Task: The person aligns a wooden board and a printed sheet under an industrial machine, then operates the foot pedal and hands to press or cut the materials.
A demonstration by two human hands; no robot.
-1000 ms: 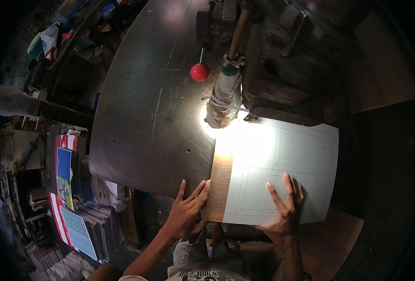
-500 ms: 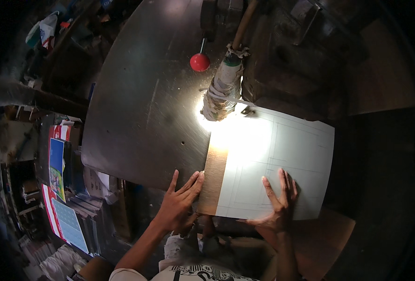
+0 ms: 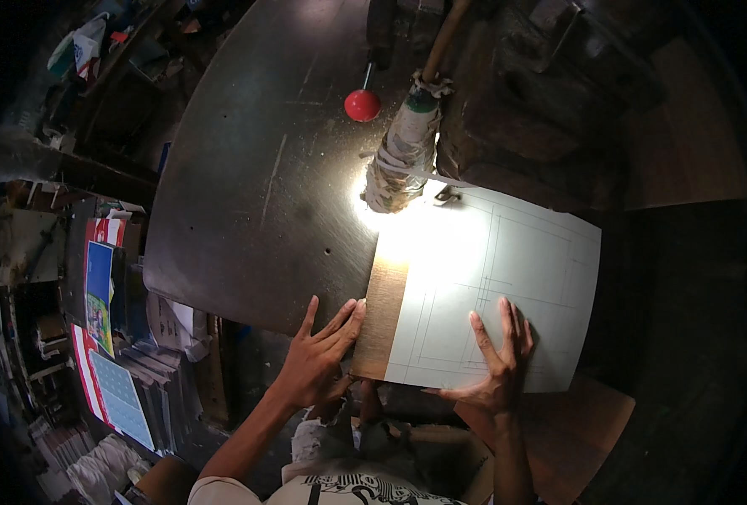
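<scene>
Head view: resting spread right hand (image 3: 503,370) on white sheet (image 3: 546,269), outstretched left hand (image 3: 317,353) against brown board (image 3: 384,307) left of it.

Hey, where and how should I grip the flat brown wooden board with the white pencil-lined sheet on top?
Probably by its near edge, coming from the body side: the flat brown wooden board seems to overhang the dark metal tabletop there, leaving room to pinch from above and below. Its far end lies beside the lit, grey-wrapped tapered lamp, a likely poorer approach.
</scene>
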